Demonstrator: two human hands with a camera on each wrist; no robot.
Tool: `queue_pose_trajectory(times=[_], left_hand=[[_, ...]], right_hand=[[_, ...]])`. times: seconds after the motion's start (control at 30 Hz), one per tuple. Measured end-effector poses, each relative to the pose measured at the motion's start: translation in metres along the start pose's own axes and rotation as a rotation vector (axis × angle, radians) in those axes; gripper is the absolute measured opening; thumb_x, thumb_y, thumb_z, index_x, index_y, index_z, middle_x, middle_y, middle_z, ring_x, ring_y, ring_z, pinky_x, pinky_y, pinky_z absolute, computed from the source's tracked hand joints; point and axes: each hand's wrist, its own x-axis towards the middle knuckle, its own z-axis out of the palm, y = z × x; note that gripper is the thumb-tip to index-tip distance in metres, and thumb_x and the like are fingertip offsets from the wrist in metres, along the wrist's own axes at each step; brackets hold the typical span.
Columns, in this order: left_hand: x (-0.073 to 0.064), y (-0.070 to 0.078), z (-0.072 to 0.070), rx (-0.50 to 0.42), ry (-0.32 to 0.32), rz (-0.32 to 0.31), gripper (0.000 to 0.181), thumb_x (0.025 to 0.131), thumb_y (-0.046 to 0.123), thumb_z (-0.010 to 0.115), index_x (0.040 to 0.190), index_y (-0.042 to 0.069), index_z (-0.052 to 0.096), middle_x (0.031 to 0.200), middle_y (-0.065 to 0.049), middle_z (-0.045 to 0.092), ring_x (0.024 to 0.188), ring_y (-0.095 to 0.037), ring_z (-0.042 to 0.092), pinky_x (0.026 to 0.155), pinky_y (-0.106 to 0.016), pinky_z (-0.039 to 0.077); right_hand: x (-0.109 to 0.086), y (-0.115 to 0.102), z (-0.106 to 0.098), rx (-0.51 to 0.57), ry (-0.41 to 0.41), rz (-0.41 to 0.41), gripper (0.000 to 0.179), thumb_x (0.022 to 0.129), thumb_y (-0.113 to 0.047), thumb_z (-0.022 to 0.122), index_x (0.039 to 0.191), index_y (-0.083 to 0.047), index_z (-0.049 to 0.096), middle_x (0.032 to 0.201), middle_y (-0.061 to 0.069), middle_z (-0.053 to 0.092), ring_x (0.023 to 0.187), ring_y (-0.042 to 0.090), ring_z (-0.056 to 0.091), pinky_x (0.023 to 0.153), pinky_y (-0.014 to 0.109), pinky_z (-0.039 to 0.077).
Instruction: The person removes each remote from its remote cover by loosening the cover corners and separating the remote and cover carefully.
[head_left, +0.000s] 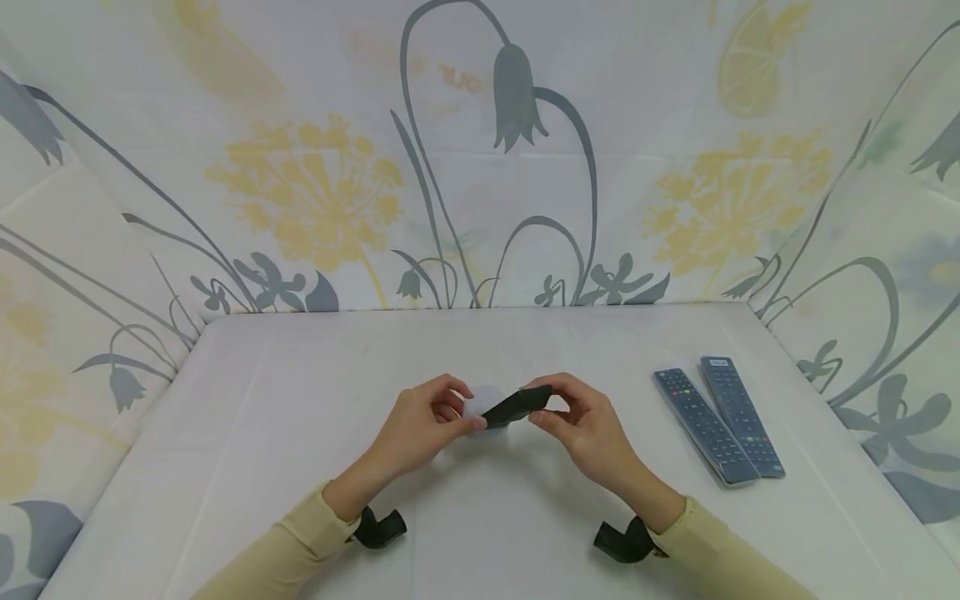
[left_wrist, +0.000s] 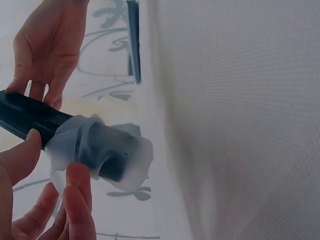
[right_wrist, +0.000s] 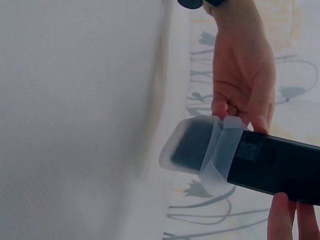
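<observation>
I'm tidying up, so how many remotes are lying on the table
2, both right of the right hand: the left remote and, beside it, the right remote. The arms cover parts of the table, possibly hiding more.

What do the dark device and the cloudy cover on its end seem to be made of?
The dark device: likely hard plastic, smooth, low sheen; its edges look straight. The cloudy cover: probably silicone or soft plastic, matte; it is translucent and folded back.
</observation>
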Motion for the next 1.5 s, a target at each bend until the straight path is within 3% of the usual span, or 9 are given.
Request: queue_pose_trajectory(times=[0.27, 0.43, 0.53, 0.77, 0.9, 1.1, 1.33, 1.5], left_hand=[[0.003, 0.003, -0.001, -0.06, -0.005, -0.028, 0.019, 0.093, 0.02, 0.072, 0.099, 0.01, 0.058, 0.078, 0.0, 0.069, 0.07, -0.032, 0.067, 0.057, -0.027, 0.045], [0.006, 0.001, -0.003, -0.06, -0.01, -0.07, 0.024, 0.095, 0.021, 0.069, 0.112, 0.006, 0.061, 0.077, 0.0, 0.069, 0.069, -0.03, 0.068, 0.057, -0.028, 0.046], [0.006, 0.001, -0.004, -0.055, -0.009, -0.089, 0.022, 0.095, 0.02, 0.069, 0.111, 0.005, 0.068, 0.078, -0.001, 0.069, 0.068, -0.026, 0.068, 0.059, -0.029, 0.049], [0.006, 0.002, -0.007, -0.121, 0.09, -0.098, 0.009, 0.094, 0.011, 0.069, 0.096, 0.003, 0.071, 0.077, -0.004, 0.07, 0.066, -0.019, 0.068, 0.065, -0.032, 0.056], [0.006, 0.006, -0.009, -0.181, 0.155, -0.121, 0.009, 0.094, 0.01, 0.069, 0.095, 0.001, 0.07, 0.078, -0.007, 0.07, 0.068, -0.024, 0.069, 0.066, -0.029, 0.056], [0.005, 0.008, -0.01, -0.203, 0.194, -0.141, 0.009, 0.095, 0.01, 0.069, 0.097, 0.001, 0.069, 0.081, -0.008, 0.07, 0.074, -0.033, 0.069, 0.067, -0.029, 0.056], [0.005, 0.007, -0.008, -0.207, 0.206, -0.133, 0.008, 0.095, 0.009, 0.068, 0.098, 0.002, 0.068, 0.086, -0.009, 0.069, 0.077, -0.035, 0.07, 0.067, -0.032, 0.058], [0.005, 0.007, -0.006, -0.22, 0.214, -0.131, 0.005, 0.094, 0.007, 0.067, 0.097, 0.002, 0.067, 0.089, -0.009, 0.069, 0.079, -0.036, 0.071, 0.066, -0.032, 0.058]], right_hand=[[-0.001, 0.001, -0.004, 0.028, -0.067, -0.059, 0.033, 0.087, 0.014, 0.067, 0.117, 0.001, 0.062, 0.119, 0.021, 0.061, 0.113, 0.021, 0.06, 0.087, 0.034, 0.055], [-0.001, 0.001, -0.004, 0.028, -0.093, -0.072, 0.031, 0.087, 0.014, 0.067, 0.116, 0.005, 0.061, 0.121, 0.024, 0.059, 0.111, 0.024, 0.061, 0.087, 0.037, 0.055], [-0.001, 0.002, -0.005, 0.018, -0.097, -0.086, 0.031, 0.086, 0.015, 0.066, 0.115, 0.005, 0.061, 0.121, 0.024, 0.059, 0.111, 0.023, 0.061, 0.086, 0.037, 0.056], [-0.001, 0.006, -0.007, -0.041, -0.064, -0.111, 0.036, 0.084, 0.018, 0.068, 0.116, 0.003, 0.062, 0.121, 0.022, 0.059, 0.111, 0.022, 0.059, 0.086, 0.031, 0.055], [-0.001, 0.006, -0.009, -0.004, -0.075, -0.048, 0.039, 0.085, 0.015, 0.069, 0.12, 0.0, 0.06, 0.126, 0.025, 0.055, 0.105, 0.021, 0.063, 0.081, 0.032, 0.057], [-0.001, 0.008, -0.013, 0.121, -0.094, 0.087, 0.044, 0.086, 0.01, 0.071, 0.127, 0.002, 0.056, 0.134, 0.026, 0.048, 0.096, 0.028, 0.066, 0.078, 0.038, 0.058], [-0.001, 0.005, -0.013, 0.089, -0.061, 0.165, 0.045, 0.091, 0.004, 0.067, 0.134, -0.001, 0.055, 0.135, 0.021, 0.051, 0.102, 0.026, 0.067, 0.083, 0.034, 0.056], [-0.001, 0.006, -0.014, 0.092, -0.051, 0.247, 0.042, 0.098, -0.007, 0.061, 0.139, -0.004, 0.048, 0.132, 0.024, 0.051, 0.095, 0.027, 0.07, 0.079, 0.035, 0.058]])
